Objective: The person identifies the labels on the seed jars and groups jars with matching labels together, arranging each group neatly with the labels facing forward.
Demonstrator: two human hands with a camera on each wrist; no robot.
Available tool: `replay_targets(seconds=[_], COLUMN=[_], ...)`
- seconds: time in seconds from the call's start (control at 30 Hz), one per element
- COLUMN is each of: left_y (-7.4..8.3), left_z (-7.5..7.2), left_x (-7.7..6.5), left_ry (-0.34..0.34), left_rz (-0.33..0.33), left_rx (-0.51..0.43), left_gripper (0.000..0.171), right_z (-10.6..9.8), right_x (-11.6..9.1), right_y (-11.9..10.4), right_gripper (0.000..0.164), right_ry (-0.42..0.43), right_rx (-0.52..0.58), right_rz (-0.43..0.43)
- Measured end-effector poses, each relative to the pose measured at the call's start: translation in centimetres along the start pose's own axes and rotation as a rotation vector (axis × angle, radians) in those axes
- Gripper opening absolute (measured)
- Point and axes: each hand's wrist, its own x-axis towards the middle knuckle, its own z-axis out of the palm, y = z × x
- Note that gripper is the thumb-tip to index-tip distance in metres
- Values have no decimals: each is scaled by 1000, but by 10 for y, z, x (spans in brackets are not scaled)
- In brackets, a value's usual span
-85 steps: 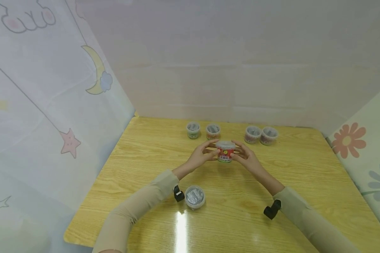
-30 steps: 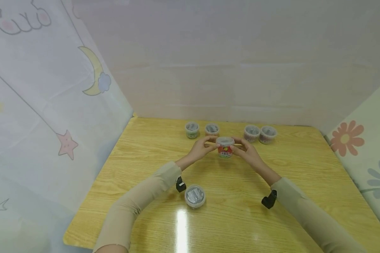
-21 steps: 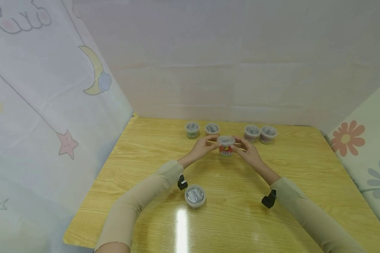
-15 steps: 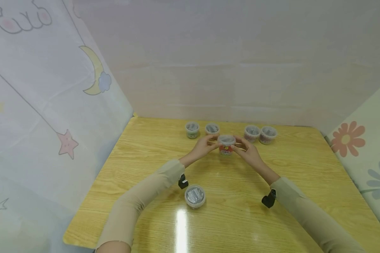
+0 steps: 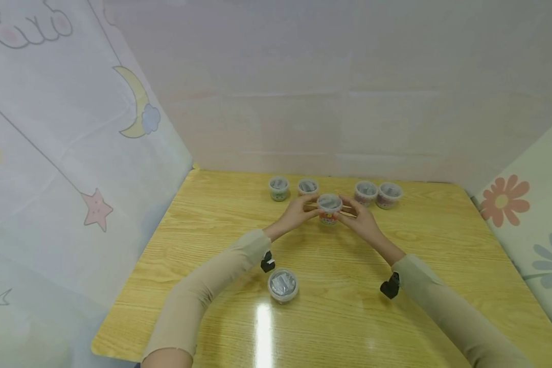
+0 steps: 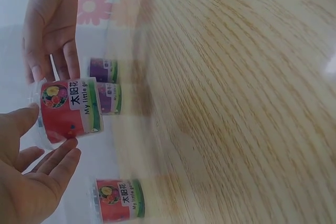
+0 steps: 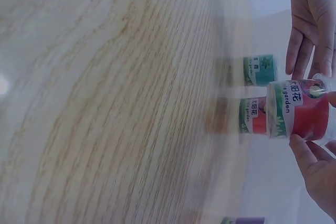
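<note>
Both hands hold one small plastic tub [image 5: 328, 217] between them over the middle of the table. It has a clear lid and a red label reading "My little garden", well visible in the left wrist view on the tub [image 6: 65, 109]. My left hand [image 5: 295, 214] grips its left side with thumb and fingertips. On the opposite side, my right hand [image 5: 362, 223] grips it the same way. The right wrist view shows the held tub [image 7: 304, 109] raised off the wood, its base turned toward the table.
Behind on the left stand a green-labelled tub [image 5: 279, 190] and a red-labelled tub [image 5: 308, 187]. Two purple-labelled tubs [image 5: 365, 193] stand side by side at the back right. Another lidded tub [image 5: 282, 286] sits nearer, beside the left forearm. A papered wall borders the wooden table [image 5: 340, 317].
Both hands have carried the tub slightly away from me, toward the back row. Its top now tips more toward me, showing more of the lid. The other tubs stay put.
</note>
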Motion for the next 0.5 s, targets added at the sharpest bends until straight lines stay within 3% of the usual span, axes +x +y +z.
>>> replay_targets(seconds=[0.5], left_y=[-8], left_z=[0], left_x=[11], left_ry=[4], left_rz=[-32], left_rx=[50], left_gripper=[57], right_z=[-2], right_x=[10], right_y=[9], right_gripper=[66], right_ry=[32], right_rx=[-72], right_rz=[-21])
